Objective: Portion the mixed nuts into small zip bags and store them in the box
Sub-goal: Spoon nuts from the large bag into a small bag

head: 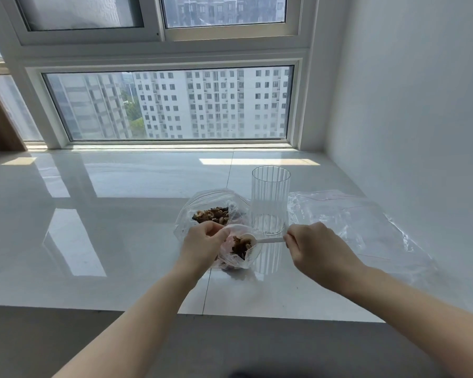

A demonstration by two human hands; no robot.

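A large clear bag of mixed nuts (211, 214) lies open on the white counter, just beyond my hands. My left hand (202, 245) grips the mouth of a small zip bag (239, 252) that holds some nuts. My right hand (313, 248) pinches the handle of a white spoon (260, 239); its bowl sits over the small bag's opening with nuts at it. The storage box is not in view.
A tall ribbed glass (270, 203) stands right behind the small bag, close to the spoon. Several empty clear zip bags (366, 225) lie flat on the right, near the white wall. The counter's front edge (93, 309) runs below my forearms.
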